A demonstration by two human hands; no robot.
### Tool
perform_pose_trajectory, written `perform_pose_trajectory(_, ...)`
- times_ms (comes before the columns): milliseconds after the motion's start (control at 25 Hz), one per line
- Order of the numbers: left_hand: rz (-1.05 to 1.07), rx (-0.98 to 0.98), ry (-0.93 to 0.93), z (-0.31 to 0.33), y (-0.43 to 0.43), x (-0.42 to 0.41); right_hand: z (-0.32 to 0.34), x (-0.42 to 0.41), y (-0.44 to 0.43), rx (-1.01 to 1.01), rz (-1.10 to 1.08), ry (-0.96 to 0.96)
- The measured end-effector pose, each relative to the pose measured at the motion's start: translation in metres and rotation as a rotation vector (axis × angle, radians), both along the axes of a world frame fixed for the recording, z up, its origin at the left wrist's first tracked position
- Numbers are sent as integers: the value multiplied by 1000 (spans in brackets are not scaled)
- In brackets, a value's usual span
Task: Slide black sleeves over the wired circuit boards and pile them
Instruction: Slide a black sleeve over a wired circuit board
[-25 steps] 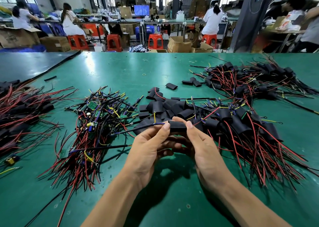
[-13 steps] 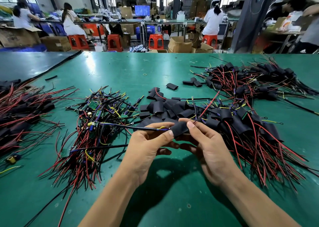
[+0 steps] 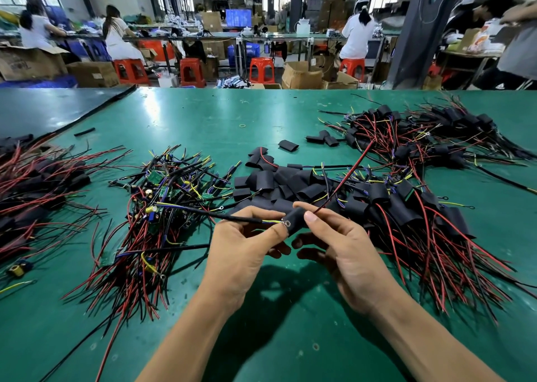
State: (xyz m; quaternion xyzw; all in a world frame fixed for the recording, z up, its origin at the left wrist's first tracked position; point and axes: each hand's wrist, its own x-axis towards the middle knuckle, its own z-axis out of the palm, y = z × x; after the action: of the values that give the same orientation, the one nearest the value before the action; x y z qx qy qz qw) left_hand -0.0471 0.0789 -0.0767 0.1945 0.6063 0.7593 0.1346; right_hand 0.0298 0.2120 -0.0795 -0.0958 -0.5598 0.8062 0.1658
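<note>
Two hands: left hand [image 3: 241,253] pinches the wires [image 3: 232,216], right hand [image 3: 345,253] the black sleeve [image 3: 295,219], slanting up-right.

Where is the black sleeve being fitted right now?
Head view, centre: the right hand holds the black sleeve above the green table, the left hand pinches the wires at its left end, in front of the loose sleeve pile.

Both hands [image 3: 293,253] pinch one black sleeve [image 3: 295,220].
</note>
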Motion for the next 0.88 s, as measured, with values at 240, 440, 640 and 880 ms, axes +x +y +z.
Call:
perform_pose_trajectory(240, -70, 73, -93, 3, -3, -2, 0, -1, 6, -2, -20, 3)
perform_pose_trajectory(440, -10, 3, 4, 0, -4, -3, -6, -3, 1, 31, -15, -11)
perform_pose_trajectory(640, 24, -50, 74, -2, -3, -2, -6, -3, 3, 57, -22, -33)
perform_pose_trajectory(880, -59, -77, 34, -1, -6, -4, -8, -1, 3, 68, 5, -35)
